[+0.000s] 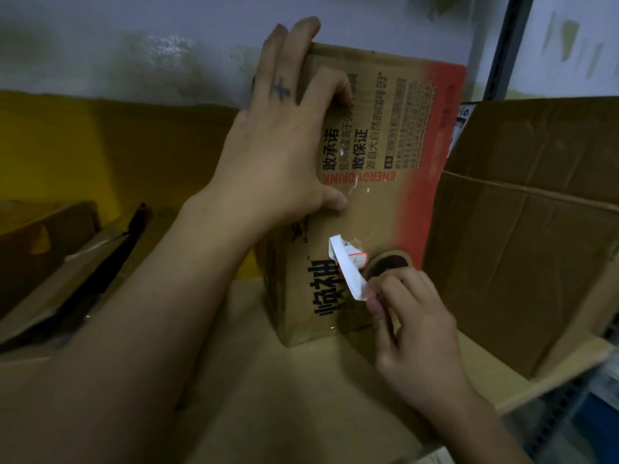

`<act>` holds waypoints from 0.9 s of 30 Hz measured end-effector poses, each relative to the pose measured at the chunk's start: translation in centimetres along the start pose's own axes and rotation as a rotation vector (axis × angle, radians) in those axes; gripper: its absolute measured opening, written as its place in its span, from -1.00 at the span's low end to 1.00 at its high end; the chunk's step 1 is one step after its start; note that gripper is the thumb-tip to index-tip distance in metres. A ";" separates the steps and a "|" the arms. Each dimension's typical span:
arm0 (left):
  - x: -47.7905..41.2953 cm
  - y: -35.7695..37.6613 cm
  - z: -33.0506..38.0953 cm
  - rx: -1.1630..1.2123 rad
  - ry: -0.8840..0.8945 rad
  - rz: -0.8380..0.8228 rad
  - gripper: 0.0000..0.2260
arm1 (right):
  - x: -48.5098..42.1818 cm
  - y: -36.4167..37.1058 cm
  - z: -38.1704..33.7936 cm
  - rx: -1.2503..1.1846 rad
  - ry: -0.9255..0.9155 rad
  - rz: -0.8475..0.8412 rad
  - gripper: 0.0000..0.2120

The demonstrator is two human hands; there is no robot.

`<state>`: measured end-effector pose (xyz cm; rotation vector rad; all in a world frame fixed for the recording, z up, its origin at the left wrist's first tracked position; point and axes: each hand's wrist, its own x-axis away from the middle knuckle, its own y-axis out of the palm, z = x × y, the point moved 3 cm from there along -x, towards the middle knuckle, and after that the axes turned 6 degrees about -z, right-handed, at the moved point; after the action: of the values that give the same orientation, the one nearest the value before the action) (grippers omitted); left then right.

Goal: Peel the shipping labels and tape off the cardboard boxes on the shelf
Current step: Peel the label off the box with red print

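Note:
A tall brown energy-drink box (378, 182) with red and black print stands upright on the shelf. My left hand (284, 135) grips its upper left edge, fingers over the top and thumb on the printed face. Low on that face, a white shipping label (348, 266) is partly peeled and folded outward. My right hand (412, 313) pinches the label's loose lower end between thumb and fingers, beside the box's dark oval handle hole (388, 262). Shiny scraps of clear tape (355, 189) cling to the middle of the face.
A large plain cardboard box (529, 236) stands at the right, close against the printed box. Flattened cardboard with a dark strip (83, 262) lies at the left. The shelf board (268, 380) runs beneath; its metal edge and an upright post (505, 45) are at the right.

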<state>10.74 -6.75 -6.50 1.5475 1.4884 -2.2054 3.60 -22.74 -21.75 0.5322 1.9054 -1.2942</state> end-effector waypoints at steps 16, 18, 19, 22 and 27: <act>1.0 0.6 1.9 -0.162 -0.126 -0.096 -0.09 | -0.2 -1.2 0.7 0.041 0.231 0.005 -0.62; 1.1 0.7 2.0 -0.172 -0.137 -0.085 -0.10 | -0.5 -1.7 0.9 -0.055 0.235 0.067 -0.65; 1.1 0.8 2.1 -0.176 -0.143 -0.076 -0.12 | -0.7 -2.0 0.9 -0.117 0.226 0.091 -0.67; 1.0 1.0 2.2 -0.183 -0.149 -0.056 -0.17 | -1.2 -2.8 0.6 -0.278 0.237 0.093 -0.74; 1.0 1.0 2.0 -0.183 -0.143 -0.057 -0.17 | -1.4 -1.8 -0.7 -0.287 0.154 -0.091 -0.48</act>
<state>9.38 -8.23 -7.86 1.2811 1.6550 -2.0907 3.00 -22.66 -19.46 0.4098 2.2200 -1.0344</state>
